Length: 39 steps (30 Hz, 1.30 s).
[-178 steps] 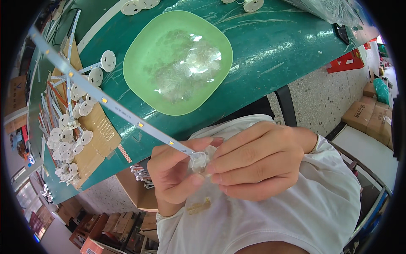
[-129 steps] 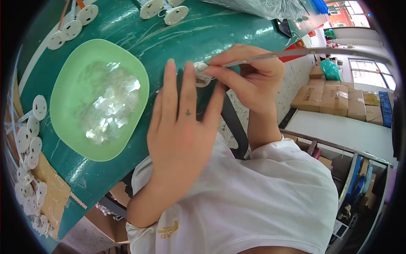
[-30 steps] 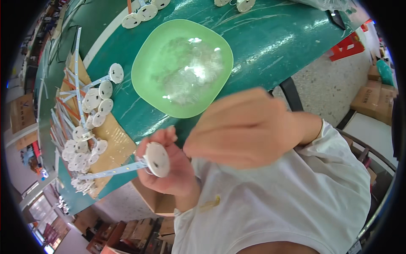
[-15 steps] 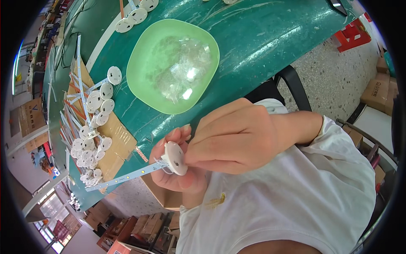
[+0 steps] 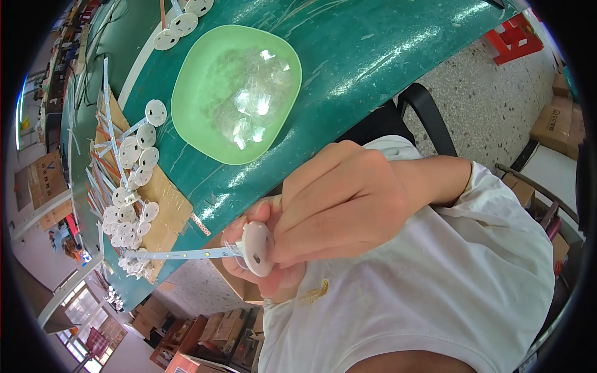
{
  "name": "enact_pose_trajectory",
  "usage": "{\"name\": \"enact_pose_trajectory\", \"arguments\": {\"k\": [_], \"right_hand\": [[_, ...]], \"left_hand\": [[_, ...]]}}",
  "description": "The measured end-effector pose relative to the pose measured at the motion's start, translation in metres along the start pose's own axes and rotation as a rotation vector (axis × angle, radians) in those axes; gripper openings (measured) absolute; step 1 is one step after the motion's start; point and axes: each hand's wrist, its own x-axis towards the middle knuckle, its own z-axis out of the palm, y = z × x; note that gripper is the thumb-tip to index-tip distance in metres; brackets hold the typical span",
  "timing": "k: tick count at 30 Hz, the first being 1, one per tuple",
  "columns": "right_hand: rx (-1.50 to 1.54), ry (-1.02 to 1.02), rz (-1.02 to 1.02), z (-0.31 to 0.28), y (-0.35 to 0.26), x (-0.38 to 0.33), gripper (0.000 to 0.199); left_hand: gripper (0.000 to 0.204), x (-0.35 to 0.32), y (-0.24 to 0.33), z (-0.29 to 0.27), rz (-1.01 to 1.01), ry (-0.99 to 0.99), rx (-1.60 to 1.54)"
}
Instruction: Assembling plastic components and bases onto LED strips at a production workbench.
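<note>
My left hand [image 5: 283, 281] holds a narrow LED strip [image 5: 198, 254] by the white round disc [image 5: 257, 249] at its end. The disc stands on edge, with thin pale wires or clear film beside it, and the strip reaches out to the left. My right hand [image 5: 348, 205] is closed against the disc's right side, back of the hand toward me. Its fingertips are hidden, and whatever they pinch cannot be made out. Beyond the hands, a light green bowl [image 5: 185, 118] on the table holds a heap of small clear plastic pieces [image 5: 254, 102].
At the left, many strips with white discs [image 5: 127, 213] lie piled on cardboard [image 5: 168, 208] on the green table [image 5: 348, 62]. More discs [image 5: 185, 23] lie at the back. A black chair armrest [image 5: 429, 115], a red stool [image 5: 515, 38] and cartons [image 5: 556, 127] stand right.
The strip's far end has swung up, so it lies closer to level. Both hands stay together at the disc. The table and bowl have shifted slightly left in view.
</note>
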Motion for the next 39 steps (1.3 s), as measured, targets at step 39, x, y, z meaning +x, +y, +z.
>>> {"name": "enact_pose_trajectory", "arguments": {"k": [39], "right_hand": [[0.003,-0.133,-0.044,-0.011,0.010,0.013,0.010]], "left_hand": [[0.070,0.038,0.022,0.003,0.049,-0.335,0.370]]}}
